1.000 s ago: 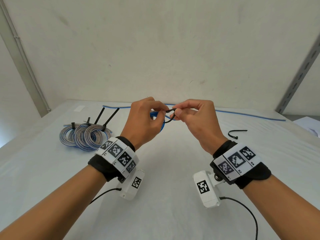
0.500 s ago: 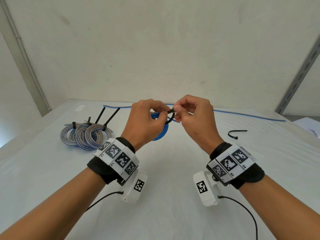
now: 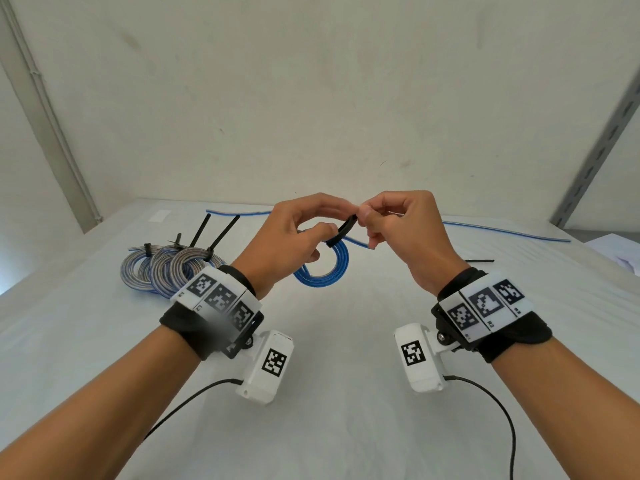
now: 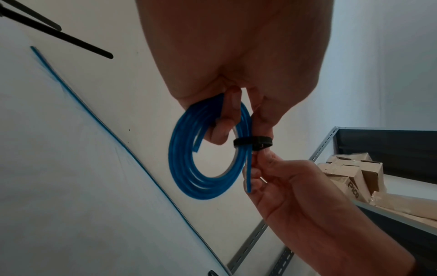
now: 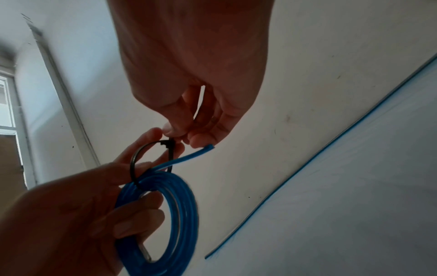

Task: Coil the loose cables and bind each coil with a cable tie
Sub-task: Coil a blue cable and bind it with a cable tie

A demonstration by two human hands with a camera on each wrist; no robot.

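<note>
A blue cable coil [image 3: 325, 275] hangs above the white table [image 3: 346, 427], gripped at its top by my left hand [image 3: 320, 233]. A black cable tie [image 3: 343, 230] loops round the coil's strands [image 4: 208, 158] beside the left fingers. In the right wrist view the tie [image 5: 141, 158] forms a wide loop, closed at its head, above the coil [image 5: 179, 214]. My right hand [image 3: 363, 216] pinches the tie at its head end, fingertips [image 5: 177, 132] together. One short blue cable end [image 5: 196, 153] sticks out past the tie.
Three tied grey-and-blue coils [image 3: 173, 268] lie at the left with black tie tails standing up. A long loose blue cable [image 3: 485, 230] runs along the table's back edge. A spare black tie [image 3: 479, 261] lies at the right. A metal shelf upright [image 3: 595, 157] stands far right.
Both hands have risen a little. The tie now stands out straight toward my right hand instead of curving between the hands, and more of the coil hangs in view.
</note>
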